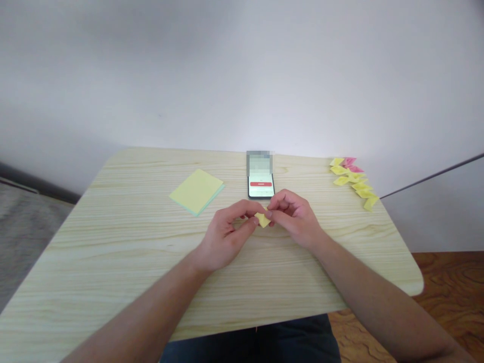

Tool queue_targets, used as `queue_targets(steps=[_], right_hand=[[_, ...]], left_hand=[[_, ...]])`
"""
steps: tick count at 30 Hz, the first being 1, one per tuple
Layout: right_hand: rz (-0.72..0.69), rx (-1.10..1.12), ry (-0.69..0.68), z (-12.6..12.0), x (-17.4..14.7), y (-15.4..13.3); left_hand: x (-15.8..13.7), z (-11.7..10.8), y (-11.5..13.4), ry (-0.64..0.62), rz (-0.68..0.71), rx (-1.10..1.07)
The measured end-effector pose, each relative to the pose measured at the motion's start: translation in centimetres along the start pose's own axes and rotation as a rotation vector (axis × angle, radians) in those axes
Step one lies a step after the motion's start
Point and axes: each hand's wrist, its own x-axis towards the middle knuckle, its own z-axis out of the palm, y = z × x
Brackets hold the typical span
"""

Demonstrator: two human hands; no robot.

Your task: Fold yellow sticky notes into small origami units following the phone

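Observation:
A small folded piece of yellow paper [263, 220] is held between both hands, just in front of a phone. My left hand [231, 234] pinches its left side between thumb and fingers. From the other side, my right hand [294, 217] grips it, thumb in front and fingers curled behind. Part of the paper is covered by the fingertips. The phone [260, 192] lies with its screen lit and shows a red button. To the left rests a stack of square paper [197, 190], yellow on top with green edges below.
Several folded yellow paper pieces [363, 190] lie in a line near the table's right edge, with pink folded paper [351, 164] at the back. A white wall [242, 75] stands behind the pale wooden table [132, 242]. Wood-patterned floor [454, 287] shows at the right.

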Motion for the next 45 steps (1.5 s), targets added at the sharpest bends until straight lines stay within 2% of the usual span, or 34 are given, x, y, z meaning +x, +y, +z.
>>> queue_targets(steps=[4, 8, 11, 16, 19, 34, 45], right_hand=[[0.086, 0.059, -0.029, -0.3, 0.5, -0.1], [0.067, 0.008, -0.032, -0.5, 0.4, -0.2], [-0.033, -0.170, 0.002, -0.5, -0.1, -0.2], [-0.281, -0.430, 0.030, -0.3, -0.3, 0.0], [-0.339, -0.498, 0.045, -0.2, -0.2, 0.2], [-0.282, -0.581, 0.071, -0.1, -0.1, 0.4], [-0.310, -0.595, 0.044, -0.2, -0.1, 0.9]], left_hand=[[0.1, 0.2, 0.2, 0.043, 0.025, 0.088], [0.2, 0.3, -0.2, 0.118, 0.017, 0.161], [0.2, 0.2, -0.5, 0.143, 0.000, 0.203], [0.4, 0.0, -0.9, 0.135, 0.030, 0.280], [0.5, 0.0, -1.1, 0.143, 0.046, 0.327], [0.4, 0.1, -1.6, 0.169, -0.035, 0.414], [0.6, 0.2, -1.0, 0.136, 0.038, 0.482]])
